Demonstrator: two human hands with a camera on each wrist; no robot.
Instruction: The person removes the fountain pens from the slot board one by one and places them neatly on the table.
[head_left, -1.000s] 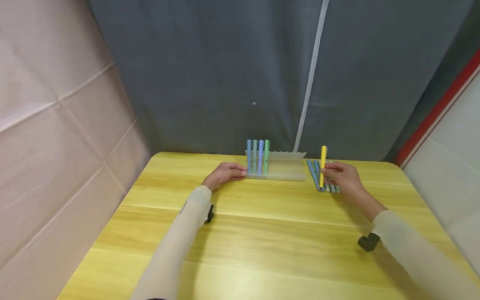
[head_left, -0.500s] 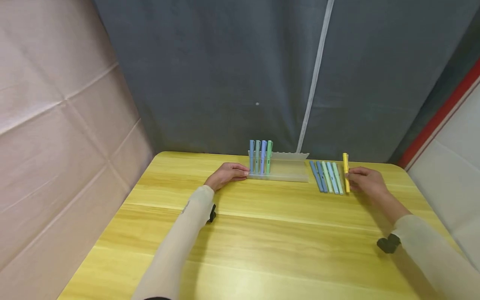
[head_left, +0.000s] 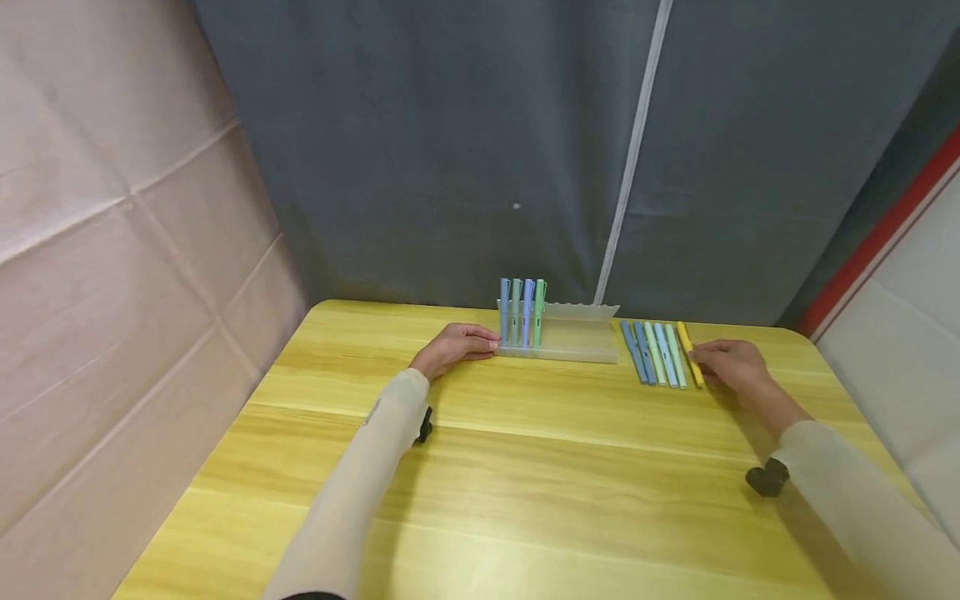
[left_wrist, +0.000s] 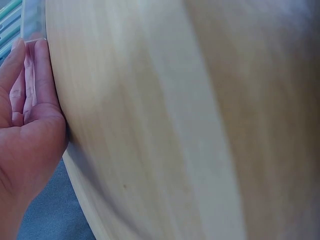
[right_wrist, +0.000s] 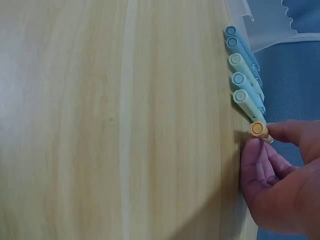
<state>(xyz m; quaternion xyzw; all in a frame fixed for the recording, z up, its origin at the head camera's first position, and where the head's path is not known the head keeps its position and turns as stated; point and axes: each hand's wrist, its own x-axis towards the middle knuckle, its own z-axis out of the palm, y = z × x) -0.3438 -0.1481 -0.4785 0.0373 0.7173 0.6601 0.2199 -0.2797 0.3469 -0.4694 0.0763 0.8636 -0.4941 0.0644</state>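
A clear pen stand (head_left: 577, 342) with a scalloped back edge stands at the far side of the table. Several pens (head_left: 527, 312) in blue, grey-green, lilac and green stand upright in its left part. My left hand (head_left: 456, 348) pinches the stand's left end between thumb and fingers, as the left wrist view also shows. At the right, my right hand (head_left: 731, 364) pinches a yellow pen (head_left: 685, 337), which lies low at the table, tilted like its neighbours. In the right wrist view its round end (right_wrist: 257, 129) shows between thumb and fingers.
Several blue and pale green pens (head_left: 658, 354) lie side by side between the stand and the yellow pen. The wooden table (head_left: 510, 483) reaches back to a dark grey curtain (head_left: 420, 167). A pale fabric wall (head_left: 142, 333) is at the left.
My right hand has carried the yellow pen rightward, past the row of pens, and lowered it from upright to lying at the row's right end. The left hand stays at the stand.
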